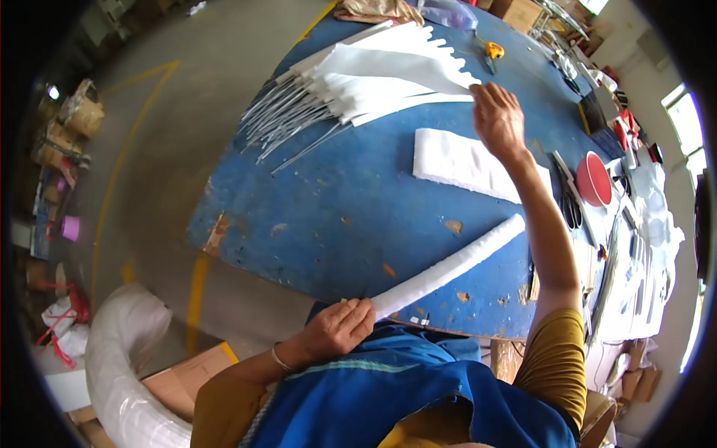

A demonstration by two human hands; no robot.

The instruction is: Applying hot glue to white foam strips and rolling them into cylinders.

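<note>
— Which way does the roll lie?

— The long white foam-wrapped roll (pixel 448 267) runs slantwise on the worn blue surface (pixel 321 216) — near end in my left hand (pixel 340 327), closed around it at the edge, far end pointing up and right.

— And your other hand?

— My right hand (pixel 497 119) is on the fan of white sheets on thin rods (pixel 358 86), fingers curled; I cannot tell if it grips. My forearm crosses the flat white foam pad (pixel 455 160). The right-side clutter is hard to make out.

White foam roll (pixel 448 267), blue table (pixel 336 216)
</note>
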